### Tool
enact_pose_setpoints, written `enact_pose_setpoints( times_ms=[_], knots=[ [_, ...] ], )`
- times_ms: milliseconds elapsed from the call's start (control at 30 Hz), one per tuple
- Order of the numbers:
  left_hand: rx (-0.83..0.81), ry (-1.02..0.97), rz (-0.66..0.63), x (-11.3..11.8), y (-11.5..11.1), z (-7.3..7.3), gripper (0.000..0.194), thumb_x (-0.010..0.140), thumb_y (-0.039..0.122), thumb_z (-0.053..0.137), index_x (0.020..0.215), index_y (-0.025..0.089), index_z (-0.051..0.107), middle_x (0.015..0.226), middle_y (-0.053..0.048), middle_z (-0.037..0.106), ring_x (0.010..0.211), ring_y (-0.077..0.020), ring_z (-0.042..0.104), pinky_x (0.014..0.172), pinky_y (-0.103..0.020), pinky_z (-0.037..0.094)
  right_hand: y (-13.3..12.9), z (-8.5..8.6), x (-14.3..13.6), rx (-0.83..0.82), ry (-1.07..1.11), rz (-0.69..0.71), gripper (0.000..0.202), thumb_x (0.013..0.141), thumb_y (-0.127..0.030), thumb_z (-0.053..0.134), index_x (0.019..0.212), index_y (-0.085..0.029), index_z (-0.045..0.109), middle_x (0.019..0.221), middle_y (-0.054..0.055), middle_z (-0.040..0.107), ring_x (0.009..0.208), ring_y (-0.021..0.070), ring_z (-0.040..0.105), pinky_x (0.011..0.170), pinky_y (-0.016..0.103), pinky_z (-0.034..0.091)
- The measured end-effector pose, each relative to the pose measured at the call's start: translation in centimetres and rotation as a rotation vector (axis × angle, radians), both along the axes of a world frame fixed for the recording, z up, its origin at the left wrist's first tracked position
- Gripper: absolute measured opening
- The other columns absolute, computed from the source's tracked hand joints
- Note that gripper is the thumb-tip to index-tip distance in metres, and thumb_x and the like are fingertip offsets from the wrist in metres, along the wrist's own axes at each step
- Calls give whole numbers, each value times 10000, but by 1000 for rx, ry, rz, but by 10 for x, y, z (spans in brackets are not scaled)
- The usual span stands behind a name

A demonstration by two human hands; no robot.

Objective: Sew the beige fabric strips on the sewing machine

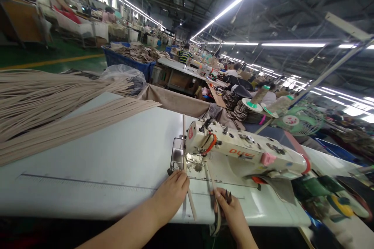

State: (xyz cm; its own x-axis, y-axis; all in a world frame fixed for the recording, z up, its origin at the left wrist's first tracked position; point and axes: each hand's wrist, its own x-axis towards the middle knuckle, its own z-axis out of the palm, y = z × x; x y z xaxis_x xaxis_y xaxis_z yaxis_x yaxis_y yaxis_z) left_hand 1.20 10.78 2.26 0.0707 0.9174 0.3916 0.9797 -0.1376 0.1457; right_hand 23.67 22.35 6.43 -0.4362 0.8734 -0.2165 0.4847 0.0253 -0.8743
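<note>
The left hand [175, 188] and right hand [229, 208], two in all, are placed before one sewing machine [248, 153]. One left strip [191, 204] is covered by the left grip, whether clamped cannot be told; one right strip [218, 218] is pinched by the right, beside one dark tool [228, 197]. Guiding seems in hand; steady alignment seems called for.

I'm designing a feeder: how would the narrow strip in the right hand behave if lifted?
The strip is probably floppy, since below the right hand it curves down past the edge of the table. It looks light for its length, being so narrow.
</note>
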Motion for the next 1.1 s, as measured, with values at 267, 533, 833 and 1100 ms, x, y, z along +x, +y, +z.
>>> enact_pose_setpoints(
  times_ms=[267, 533, 833, 1100],
  knots=[
    [-8, 12, -3, -3, -3, -2, 376, 934, 18, 478, 1295, 93, 553, 1335, -156, 609, 1324, -243, 554, 1217, -431, 376, 0, -4, 1, -4, 50, 9, 638, 779, -785, 644, 908, -162, 688, 538, -23, 585, 469, 107, 431, 481, 238, 334],
    [61, -72, 52, -7, 1, -1, 269, 968, 121, 535, 1233, 122, 580, 1295, -127, 656, 1348, -274, 547, 1223, -515, 368, -4, -3, 0, -7, 68, 0, 646, 768, -805, 634, 884, -172, 684, 539, -21, 586, 461, 109, 438, 474, 244, 371],
    [23, -164, 96, -14, 3, 0, 303, 979, 169, 562, 1279, 138, 584, 1369, -129, 634, 1381, -270, 522, 1206, -527, 405, -1, -20, 3, 23, 53, 2, 678, 774, -842, 590, 884, -178, 669, 547, -6, 599, 467, 121, 452, 485, 257, 386],
    [-23, -217, 129, -24, 15, -1, 364, 958, 157, 555, 1321, 149, 581, 1412, -118, 622, 1395, -281, 510, 1216, -527, 387, -14, -14, 0, 172, 14, -20, 566, 856, -756, 552, 815, -198, 641, 618, 12, 626, 606, 178, 574, 597, 281, 445]
  ],
)
